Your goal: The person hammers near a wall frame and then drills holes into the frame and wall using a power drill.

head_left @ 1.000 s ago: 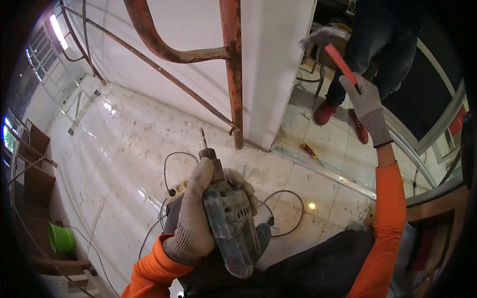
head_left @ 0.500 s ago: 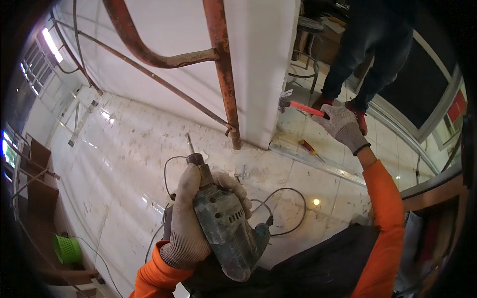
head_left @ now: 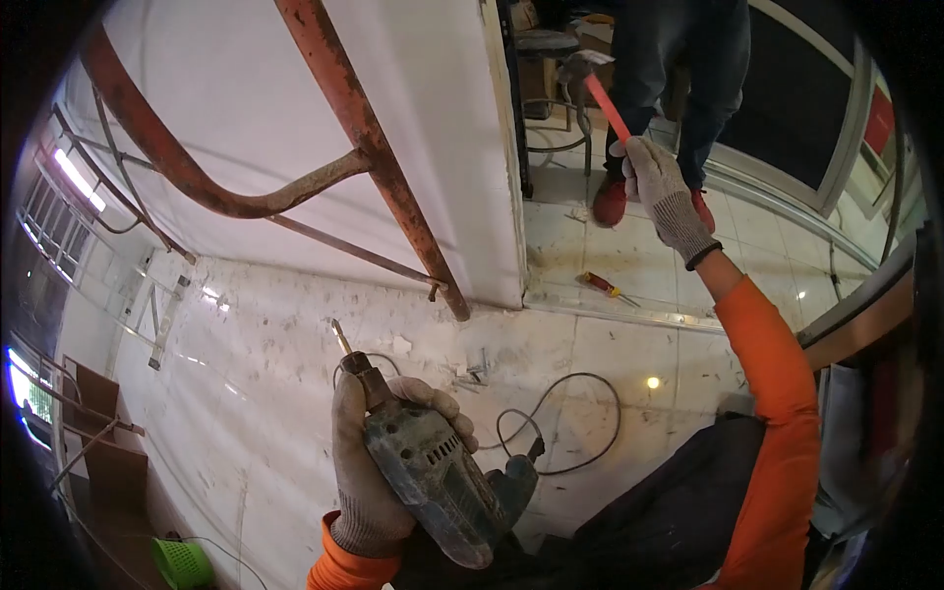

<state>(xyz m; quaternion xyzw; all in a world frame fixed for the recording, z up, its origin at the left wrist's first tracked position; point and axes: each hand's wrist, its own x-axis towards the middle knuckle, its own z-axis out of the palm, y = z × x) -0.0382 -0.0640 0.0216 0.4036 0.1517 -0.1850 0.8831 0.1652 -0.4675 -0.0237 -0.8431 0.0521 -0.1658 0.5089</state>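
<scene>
A dusty dark power drill [head_left: 442,477] lies in my gloved left hand [head_left: 369,472], whose fingers wrap round its front. Its metal bit points up and to the left, over the floor. My right hand [head_left: 661,192], also gloved, is closed round the red handle of a hammer [head_left: 602,93]. The hammer is raised in the doorway, its head up and to the left, near a stool and apart from the wall edge. On the floor below lies a yellow and red screwdriver [head_left: 600,285].
Rusty scaffold tubes [head_left: 379,167] stand before the white wall [head_left: 423,59]. Another person [head_left: 669,59] in red shoes stands beyond the doorway. A black cable [head_left: 618,423] loops over the littered floor. A green basket [head_left: 182,563] sits at the lower left.
The hammer went down toward the wall edge, then rose again with my right hand. The view has shifted, and the drill now tilts further to the left.
</scene>
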